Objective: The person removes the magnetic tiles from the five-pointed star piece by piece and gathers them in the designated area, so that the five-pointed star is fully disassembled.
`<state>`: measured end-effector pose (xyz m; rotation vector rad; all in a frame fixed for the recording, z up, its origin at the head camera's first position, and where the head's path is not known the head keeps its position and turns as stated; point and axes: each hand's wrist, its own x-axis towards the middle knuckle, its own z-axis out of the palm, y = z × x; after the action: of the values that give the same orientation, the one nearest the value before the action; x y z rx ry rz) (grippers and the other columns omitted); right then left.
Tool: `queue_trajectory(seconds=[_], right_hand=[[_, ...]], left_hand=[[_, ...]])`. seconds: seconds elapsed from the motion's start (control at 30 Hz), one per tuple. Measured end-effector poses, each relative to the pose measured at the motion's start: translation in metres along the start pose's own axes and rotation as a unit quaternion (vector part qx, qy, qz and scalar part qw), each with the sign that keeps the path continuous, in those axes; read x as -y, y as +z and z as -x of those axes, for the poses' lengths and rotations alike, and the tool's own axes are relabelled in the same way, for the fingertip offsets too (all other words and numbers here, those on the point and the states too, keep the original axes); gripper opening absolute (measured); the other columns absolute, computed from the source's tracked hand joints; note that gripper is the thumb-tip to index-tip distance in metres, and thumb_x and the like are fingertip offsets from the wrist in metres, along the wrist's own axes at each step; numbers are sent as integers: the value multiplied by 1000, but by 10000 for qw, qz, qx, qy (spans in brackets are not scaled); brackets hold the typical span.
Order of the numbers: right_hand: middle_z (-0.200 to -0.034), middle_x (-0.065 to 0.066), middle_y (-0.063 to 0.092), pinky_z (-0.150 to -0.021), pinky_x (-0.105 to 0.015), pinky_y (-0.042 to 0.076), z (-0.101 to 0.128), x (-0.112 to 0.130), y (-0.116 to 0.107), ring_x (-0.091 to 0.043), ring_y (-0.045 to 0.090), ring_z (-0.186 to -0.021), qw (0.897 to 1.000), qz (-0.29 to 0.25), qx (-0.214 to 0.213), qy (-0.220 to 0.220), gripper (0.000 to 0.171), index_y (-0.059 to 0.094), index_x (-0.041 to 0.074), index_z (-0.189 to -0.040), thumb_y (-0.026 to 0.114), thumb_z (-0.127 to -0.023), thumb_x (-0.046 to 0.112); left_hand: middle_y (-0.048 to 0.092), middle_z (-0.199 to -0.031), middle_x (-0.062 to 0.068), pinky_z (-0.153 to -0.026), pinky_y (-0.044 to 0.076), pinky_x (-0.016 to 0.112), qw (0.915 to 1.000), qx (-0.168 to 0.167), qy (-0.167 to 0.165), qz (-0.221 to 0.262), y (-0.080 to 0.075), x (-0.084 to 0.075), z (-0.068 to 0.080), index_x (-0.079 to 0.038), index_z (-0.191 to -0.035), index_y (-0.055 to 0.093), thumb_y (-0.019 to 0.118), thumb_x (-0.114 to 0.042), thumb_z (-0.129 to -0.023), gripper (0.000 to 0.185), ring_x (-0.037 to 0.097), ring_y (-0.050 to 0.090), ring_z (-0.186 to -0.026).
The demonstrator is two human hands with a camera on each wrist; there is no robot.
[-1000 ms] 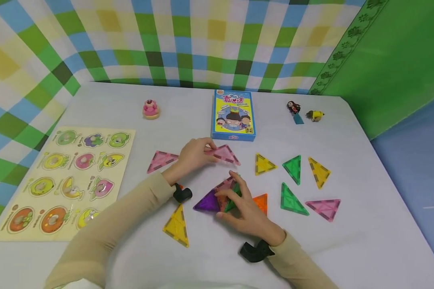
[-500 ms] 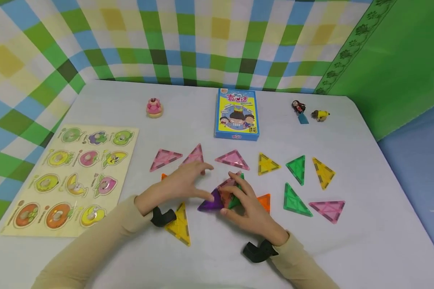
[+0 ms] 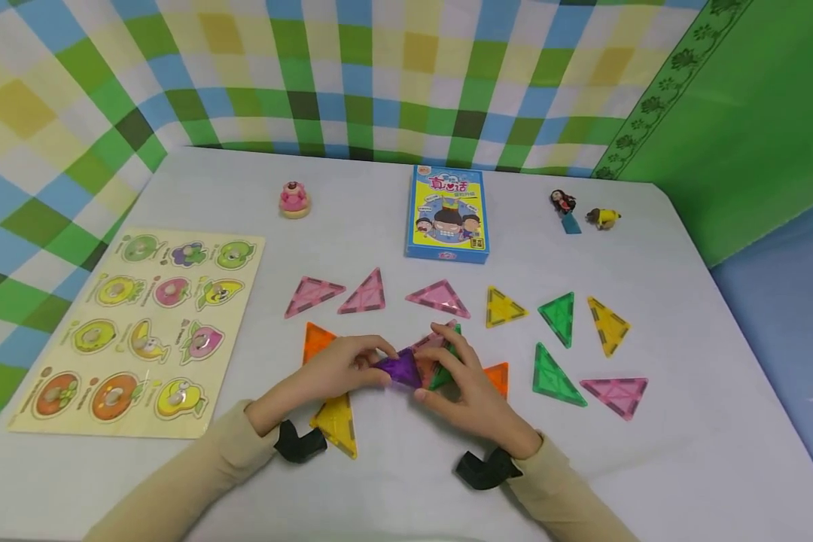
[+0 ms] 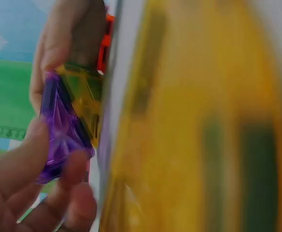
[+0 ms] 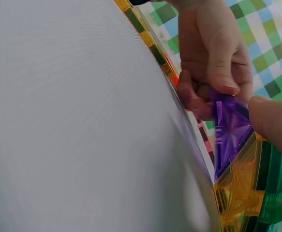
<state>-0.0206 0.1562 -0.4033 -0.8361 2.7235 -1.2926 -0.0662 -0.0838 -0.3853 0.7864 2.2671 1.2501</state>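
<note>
At table centre, your left hand [image 3: 339, 369] pinches the purple tile [image 3: 400, 369], tilted up against the small tile cluster [image 3: 440, 360]. Your right hand [image 3: 470, 395], at the tile's 3 o'clock, grips that cluster; a yellow tile [image 3: 339, 425] lies at 7 o'clock.

Person, two arms in view: long beige sleeves [image 3: 196, 470] of soft knit, reaching to the wrists; a black camera mount [image 3: 299, 444] strapped at the left wrist; another black mount [image 3: 485, 468] at the right wrist — both matte, chunky, angular; hands bare.
</note>
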Motion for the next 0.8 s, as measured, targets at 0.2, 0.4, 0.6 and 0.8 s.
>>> queue_trajectory(seconds=[0.2,0.4,0.6,0.8], right_hand=[[-146,-6,18,-98,-55,25,-1,0,0,-24,16,-132,9999,-126,50,65,42,52,22,-119,67,-81,31],[-146,-8,17,-97,-55,26,-2,1,0,-24,18,-132,9995,-289,14,98,43,53,20,-119,69,-80,29],[-149,-14,0,-92,-60,28,-2,2,0,-30,12,-133,9995,-187,-121,219,61,44,18,-130,72,-77,29],[-149,-12,2,-94,-58,28,1,5,-2,-32,18,-132,9975,-194,74,677,91,18,17,-143,74,-74,36]], left_hand=[[61,-88,-2,-64,41,25,9932,-553,96,1021,-1,2,3,-12,-95,67,65,-17,-84,12,19,50,-73],[61,-89,0,-59,42,25,9840,-1387,-182,1103,-13,-1,6,-11,-93,64,67,-12,-83,10,20,53,-74],[61,-86,-1,-60,41,26,9837,-1743,-338,283,-16,7,3,-10,-94,63,66,-10,-83,11,18,50,-69],[62,-98,2,-70,29,36,9753,-1828,-244,-1215,-8,6,2,-13,-106,63,67,-13,-82,24,21,48,-80]])
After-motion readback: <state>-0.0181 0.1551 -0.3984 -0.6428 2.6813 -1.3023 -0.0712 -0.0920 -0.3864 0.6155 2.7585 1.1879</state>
